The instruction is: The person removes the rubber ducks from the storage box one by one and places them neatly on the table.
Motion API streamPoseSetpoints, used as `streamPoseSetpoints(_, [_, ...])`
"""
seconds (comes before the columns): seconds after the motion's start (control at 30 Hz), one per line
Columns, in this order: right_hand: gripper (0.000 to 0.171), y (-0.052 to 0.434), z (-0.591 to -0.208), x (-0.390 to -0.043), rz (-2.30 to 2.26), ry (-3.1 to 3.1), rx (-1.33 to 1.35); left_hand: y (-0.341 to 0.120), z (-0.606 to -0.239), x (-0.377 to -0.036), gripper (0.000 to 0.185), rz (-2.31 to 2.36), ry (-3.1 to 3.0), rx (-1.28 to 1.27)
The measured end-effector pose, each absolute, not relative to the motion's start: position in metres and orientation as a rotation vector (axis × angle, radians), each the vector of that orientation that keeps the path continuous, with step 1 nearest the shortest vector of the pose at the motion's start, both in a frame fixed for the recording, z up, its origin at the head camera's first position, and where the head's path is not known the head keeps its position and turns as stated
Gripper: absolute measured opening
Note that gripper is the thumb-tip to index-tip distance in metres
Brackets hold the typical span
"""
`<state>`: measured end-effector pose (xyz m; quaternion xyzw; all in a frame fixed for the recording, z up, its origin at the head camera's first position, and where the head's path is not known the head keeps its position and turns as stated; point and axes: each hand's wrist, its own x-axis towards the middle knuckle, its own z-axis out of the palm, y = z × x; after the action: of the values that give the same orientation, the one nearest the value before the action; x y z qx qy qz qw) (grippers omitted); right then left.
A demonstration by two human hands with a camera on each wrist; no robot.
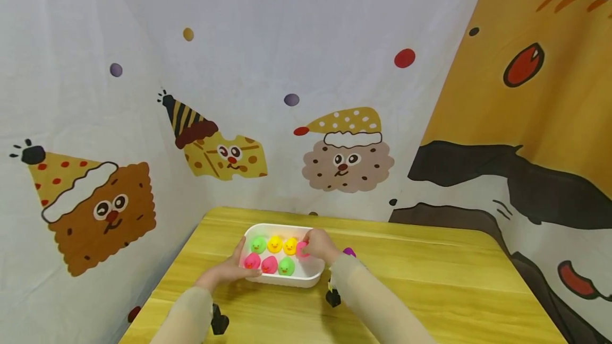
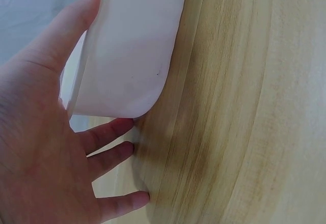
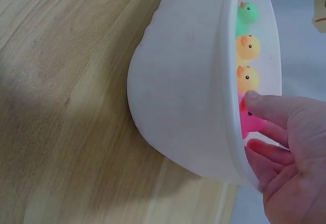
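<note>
Back wall: white cloth backdrop (image 1: 287, 25) fills the upper and centre frame, printed with scattered dots in red, purple and mustard.
Backdrop figures: a brown biscuit character in a spotted hat (image 1: 91, 203) at lower left, a yellow cheese-like character in a striped hat (image 1: 215, 147) left of centre, and a round cookie character in a yellow cap (image 1: 346, 155) at centre.
Right side: a cloth panel in orange, black and white (image 1: 540, 121) runs down the right edge.
Furniture: a light wooden table (image 1: 430, 280) with visible grain across the lower frame.
Light: soft and even.
</note>
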<state>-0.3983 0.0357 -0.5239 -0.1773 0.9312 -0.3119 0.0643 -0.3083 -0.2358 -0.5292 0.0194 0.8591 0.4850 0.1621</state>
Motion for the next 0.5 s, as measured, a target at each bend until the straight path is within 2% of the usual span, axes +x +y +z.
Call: streamPoseSetpoints(0.5, [0.024, 0.0452, -0.5251, -0.3981, -1.267, 2.657, -0.541, -0.2355, -0.5292, -0.3092, 0.12, 1.302, 2.497, 0.06])
